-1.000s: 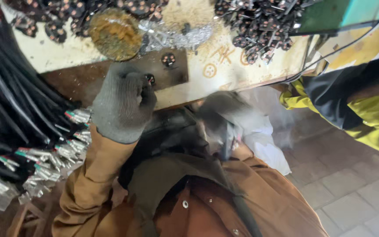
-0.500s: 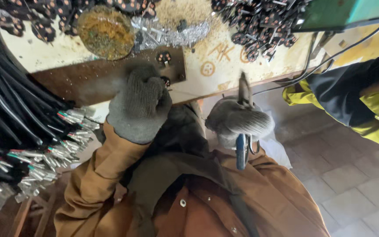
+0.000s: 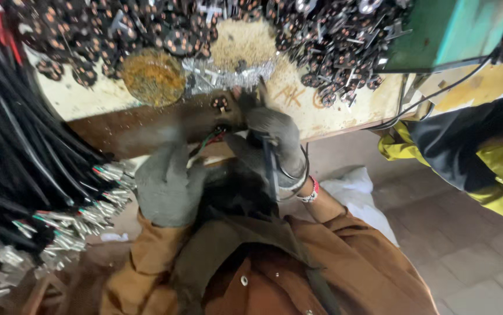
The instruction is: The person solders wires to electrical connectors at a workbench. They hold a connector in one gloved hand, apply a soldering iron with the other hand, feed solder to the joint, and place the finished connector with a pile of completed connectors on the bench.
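My right hand (image 3: 274,137), in a grey glove, is closed around a dark-handled hand tool (image 3: 271,169) whose tip points up at the bench edge. Just left of it, a small dark part with red and green wires (image 3: 217,129) sits against the brown bench front (image 3: 129,131). Lower and to the left is my left hand (image 3: 167,186), also gloved in grey and blurred. Its fingers are curled near the wires, and I cannot tell whether it holds anything.
Heaps of small round coil parts (image 3: 333,41) cover the bench top, beside a round tin of rusty bits (image 3: 153,76). Black cable bundles with metal ends (image 3: 35,175) hang at the left. A person's yellow and black sleeve (image 3: 473,157) is at the right, under a green box (image 3: 449,32).
My right hand has risen with the tool from my lap to the bench edge. My left hand has dropped from the bench front, down and to the left.
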